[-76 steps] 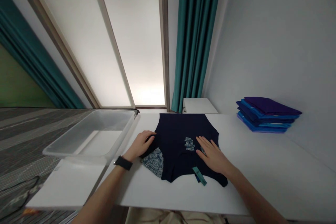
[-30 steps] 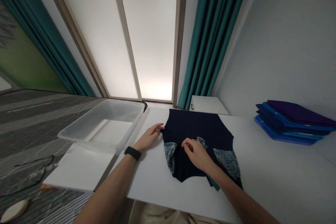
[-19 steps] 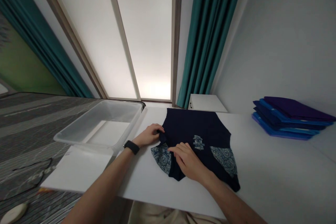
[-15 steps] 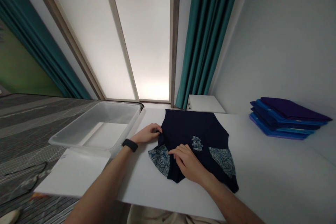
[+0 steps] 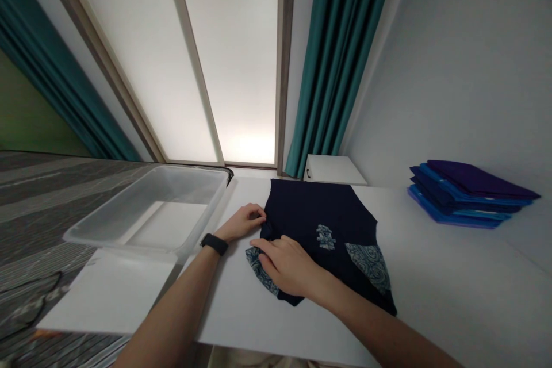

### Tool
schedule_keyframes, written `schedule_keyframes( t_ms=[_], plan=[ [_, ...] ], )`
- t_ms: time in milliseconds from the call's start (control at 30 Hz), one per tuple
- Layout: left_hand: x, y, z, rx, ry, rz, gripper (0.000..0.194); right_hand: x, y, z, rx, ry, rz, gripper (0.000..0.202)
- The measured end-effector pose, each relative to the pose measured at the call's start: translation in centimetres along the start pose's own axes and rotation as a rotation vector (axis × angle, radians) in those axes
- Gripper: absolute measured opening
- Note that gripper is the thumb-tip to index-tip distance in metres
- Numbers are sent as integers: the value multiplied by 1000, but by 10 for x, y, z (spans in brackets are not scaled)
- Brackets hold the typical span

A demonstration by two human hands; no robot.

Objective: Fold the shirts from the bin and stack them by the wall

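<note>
A dark navy T-shirt [image 5: 319,201] with paisley-patterned sleeves lies on the white table in front of me, a small print on its chest. My left hand [image 5: 245,222], a black watch on its wrist, is closed on the shirt's left edge, thumb and fingertips at the fabric. My right hand [image 5: 287,264] rests palm down over the left patterned sleeve [image 5: 259,269], fingers stretched toward the left edge and covering part of that sleeve. The other patterned sleeve [image 5: 370,264] lies spread at the right.
A clear plastic bin [image 5: 150,207] stands to the left, beside the table's edge. At the right is a stack of folded blue and purple cloths [image 5: 470,195]. A small white cabinet [image 5: 334,169] and a teal curtain [image 5: 340,63] are behind the white table [image 5: 431,287].
My right hand has slid left across the shirt onto the left sleeve, which now shows less of its pattern. My left hand stays at the edge.
</note>
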State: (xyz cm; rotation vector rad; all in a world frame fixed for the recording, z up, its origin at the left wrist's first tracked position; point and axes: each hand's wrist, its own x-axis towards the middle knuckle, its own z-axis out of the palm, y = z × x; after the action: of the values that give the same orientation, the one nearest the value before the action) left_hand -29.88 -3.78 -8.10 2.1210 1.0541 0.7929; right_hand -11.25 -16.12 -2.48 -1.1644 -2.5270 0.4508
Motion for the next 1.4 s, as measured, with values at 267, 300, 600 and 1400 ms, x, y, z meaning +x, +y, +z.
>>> schedule_keyframes(
  t_ms=[267,300,600,1400],
  plan=[
    [-1,-1,1,48,9,14,19,26,-4,-4,3,-84,264,40],
    [0,0,1,49,16,1,20,25,3,-9,59,-63,289,40],
    [0,7,4,-18,52,-66,30,9,71,-20,274,62,451,33],
    [-22,80,39,387,71,276,42,-20,80,5,12,391,293,27]
  ],
)
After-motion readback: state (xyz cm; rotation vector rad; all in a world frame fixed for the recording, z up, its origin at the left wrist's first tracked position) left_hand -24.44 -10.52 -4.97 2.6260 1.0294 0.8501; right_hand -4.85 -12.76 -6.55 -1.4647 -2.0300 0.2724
